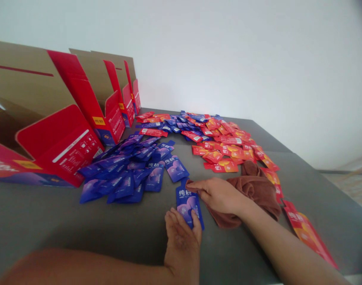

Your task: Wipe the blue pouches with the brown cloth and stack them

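A blue pouch [185, 206] with white lettering and purple fruit pictures lies face up on the grey table. My left hand [182, 235] grips its lower end, with the thumb on the right edge and the fingers on the left. At the pouch's top, my right hand [218, 194] presses a fold of brown cloth [255, 184] with its outstretched index finger. The rest of that cloth lies bunched under and beyond the right wrist. Just beyond the held pouch is another blue pouch [175, 168], beside a heap of blue pouches [124, 170].
Open red cardboard boxes [62, 146] stand in a row along the left. Red and orange pouches [228, 148] spread in a curve across the back and right, mixed with blue ones [183, 122]. One red pouch [308, 233] lies near the right forearm. A white wall [228, 55] rises behind the table [317, 198].
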Demonstrator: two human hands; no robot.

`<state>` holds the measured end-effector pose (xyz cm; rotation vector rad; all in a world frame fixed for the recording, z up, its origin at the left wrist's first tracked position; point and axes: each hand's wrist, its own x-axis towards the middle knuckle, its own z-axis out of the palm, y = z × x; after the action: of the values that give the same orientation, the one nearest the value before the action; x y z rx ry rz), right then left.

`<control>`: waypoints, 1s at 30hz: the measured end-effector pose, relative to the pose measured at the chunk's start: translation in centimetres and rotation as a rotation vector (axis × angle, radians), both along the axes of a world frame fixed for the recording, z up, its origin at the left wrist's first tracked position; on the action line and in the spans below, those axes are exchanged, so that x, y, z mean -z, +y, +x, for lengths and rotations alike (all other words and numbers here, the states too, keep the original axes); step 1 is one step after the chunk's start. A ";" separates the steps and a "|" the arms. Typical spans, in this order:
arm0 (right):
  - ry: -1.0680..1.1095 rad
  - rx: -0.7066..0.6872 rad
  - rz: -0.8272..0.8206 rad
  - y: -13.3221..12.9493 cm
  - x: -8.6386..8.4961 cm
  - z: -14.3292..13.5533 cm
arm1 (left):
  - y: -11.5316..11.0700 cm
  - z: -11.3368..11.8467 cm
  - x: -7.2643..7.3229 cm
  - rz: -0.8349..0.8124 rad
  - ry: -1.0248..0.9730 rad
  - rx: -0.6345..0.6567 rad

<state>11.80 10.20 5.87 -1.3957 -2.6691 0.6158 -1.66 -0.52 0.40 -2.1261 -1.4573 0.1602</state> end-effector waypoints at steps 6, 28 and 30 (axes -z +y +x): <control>0.053 -0.101 -0.055 -0.4 -0.4 0.1 | 0.0 0.2 0.2 -0.016 -0.041 -0.013; 0.066 -0.140 -0.084 -0.7 -0.6 0.0 | 0.0 0.3 0.1 0.032 -0.071 0.010; 0.099 -0.227 -0.153 -1.1 -1.0 -0.2 | 0.0 0.2 0.1 0.012 -0.103 0.001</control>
<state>11.56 9.07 6.86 -1.0664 -2.7724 0.9019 -1.42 -0.55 0.29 -2.1531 -1.5119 0.0414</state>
